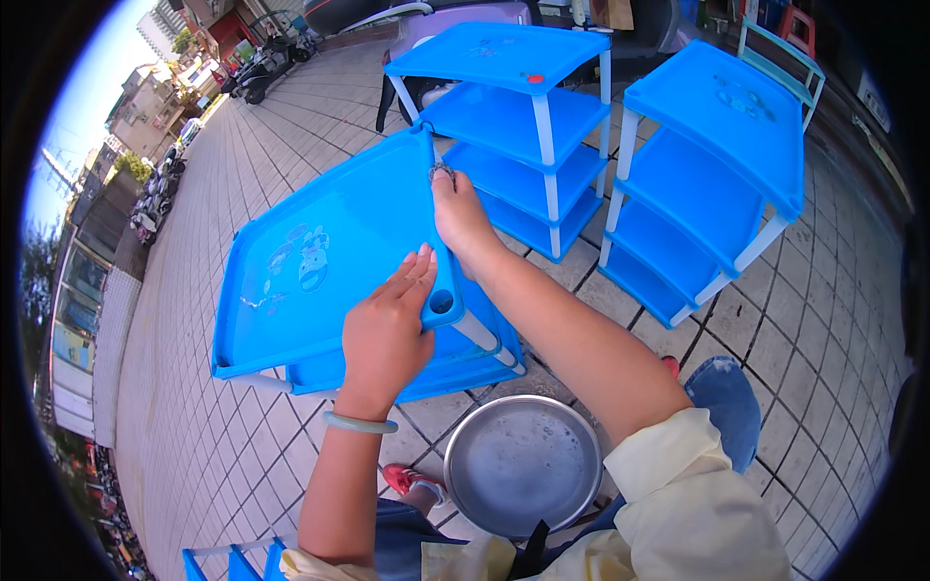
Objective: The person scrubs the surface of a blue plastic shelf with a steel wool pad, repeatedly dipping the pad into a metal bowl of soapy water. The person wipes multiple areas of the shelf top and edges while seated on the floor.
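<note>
Right before me stands a blue plastic shelf rack [363, 210] on white posts, with a cartoon print and a dark hole at a near corner of its top. My left hand [389, 312] lies flat on the top near that corner, fingers together, holding nothing; a pale bangle circles the wrist. At the rack's right edge, near the far corner, my right hand [458, 210] grips a grey scouring pad [442, 172], mostly hidden by the fingers. A round metal basin [523, 465] of cloudy water with some bubbles sits on the ground between my legs.
Two more blue plastic racks [501, 54] [726, 109] stand beyond, on the right. A parked scooter [465, 22] is behind them. Part of a blue frame [232, 563] shows at the lower left. Paving tiles [240, 167] cover the ground; more scooters [156, 192] line the far left.
</note>
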The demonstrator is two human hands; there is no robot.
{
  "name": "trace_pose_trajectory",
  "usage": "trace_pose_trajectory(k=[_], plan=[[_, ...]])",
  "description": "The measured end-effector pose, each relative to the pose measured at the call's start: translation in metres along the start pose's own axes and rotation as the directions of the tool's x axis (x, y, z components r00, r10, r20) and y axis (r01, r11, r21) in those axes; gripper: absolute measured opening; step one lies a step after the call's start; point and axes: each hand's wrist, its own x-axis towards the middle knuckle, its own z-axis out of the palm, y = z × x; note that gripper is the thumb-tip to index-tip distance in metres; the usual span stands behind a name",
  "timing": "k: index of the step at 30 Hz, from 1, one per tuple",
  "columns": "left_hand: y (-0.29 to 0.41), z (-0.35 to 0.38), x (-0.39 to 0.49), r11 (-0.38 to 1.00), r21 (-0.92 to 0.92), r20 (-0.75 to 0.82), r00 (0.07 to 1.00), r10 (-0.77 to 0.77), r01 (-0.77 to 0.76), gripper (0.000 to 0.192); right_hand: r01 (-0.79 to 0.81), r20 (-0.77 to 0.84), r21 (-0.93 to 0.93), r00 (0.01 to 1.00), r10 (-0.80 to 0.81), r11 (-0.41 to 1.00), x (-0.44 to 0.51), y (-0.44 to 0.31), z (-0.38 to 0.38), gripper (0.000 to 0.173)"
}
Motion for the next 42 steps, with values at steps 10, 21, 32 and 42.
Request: trace_pose_trajectory(k=[10,21,32,42], plan=[[-0.003,0.032,-0.019,0.962,0.023,-0.355,0.902,-0.246,0.272,0.038,0.773,0.381,-0.509,0.598,-0.705,0.380,-0.086,-0.008,-0.019,0.037],[0.008,0.018,-0.007,0.931,0.020,-0.291,0.893,-0.342,0.363,0.031,0.732,0.491,-0.525,0.678,-0.547,0.435,-0.099,-0.040,-0.022,0.036],[-0.007,0.019,-0.010,0.973,0.042,-0.340,0.919,-0.199,0.226,0.042,0.504,0.387,-0.544,0.860,-0.332,0.671,-0.036,-0.035,-0.006,0.039],[-0.010,0.029,-0.010,0.976,0.021,-0.336,0.921,-0.198,0.217,0.043,0.643,0.400,-0.754,0.613,-0.681,0.135,-0.057,-0.010,0.000,0.034]])
